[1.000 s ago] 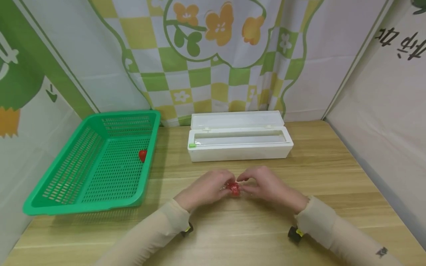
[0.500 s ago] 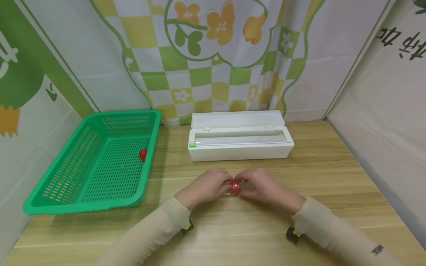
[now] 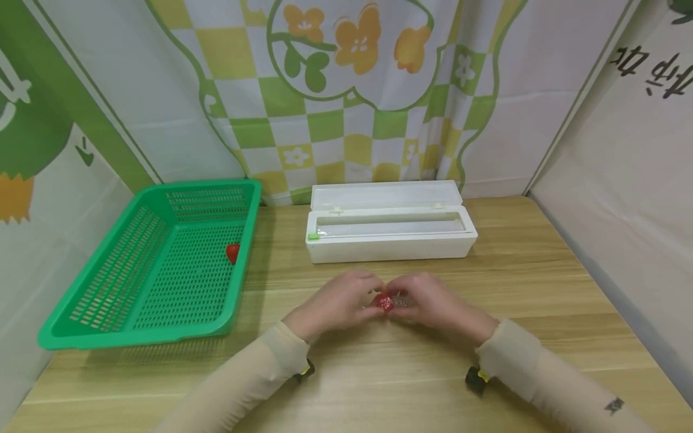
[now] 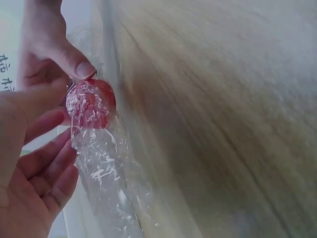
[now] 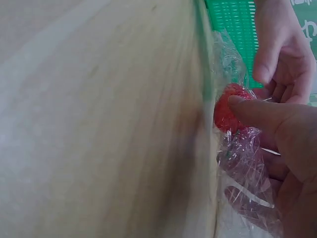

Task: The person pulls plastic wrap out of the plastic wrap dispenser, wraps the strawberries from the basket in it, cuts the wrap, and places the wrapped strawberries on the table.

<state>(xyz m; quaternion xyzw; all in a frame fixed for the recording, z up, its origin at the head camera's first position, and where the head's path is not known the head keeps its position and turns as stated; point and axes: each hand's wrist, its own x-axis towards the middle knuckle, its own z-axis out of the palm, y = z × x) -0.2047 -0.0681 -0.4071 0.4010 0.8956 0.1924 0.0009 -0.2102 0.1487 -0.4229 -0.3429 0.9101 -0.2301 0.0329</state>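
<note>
A red strawberry (image 5: 229,111) is wrapped in crinkled clear plastic film (image 4: 106,173), whose loose ends trail on both sides. Between the two hands, it sits just over the table in front of the white box. My right hand (image 3: 433,302) pinches it, its thumb (image 5: 252,106) pressed on the red surface. From the other side my left hand (image 3: 338,302) grips it with curved fingers and thumb. The left fingers (image 4: 54,163) lie against the film in the left wrist view. Part of the strawberry is hidden behind fingertips.
A green plastic basket (image 3: 157,337) stands at the left, with a small red fruit (image 3: 232,252) against its right wall. Behind the hands is a long white film dispenser box (image 3: 392,249) with its lid (image 3: 387,194) raised. Cloth walls (image 3: 357,138) surround the wooden table (image 3: 390,379).
Both hands stay almost in place around the strawberry. The right hand has moved slightly left and closer to the left hand, and the strawberry has turned a little between the fingers.
</note>
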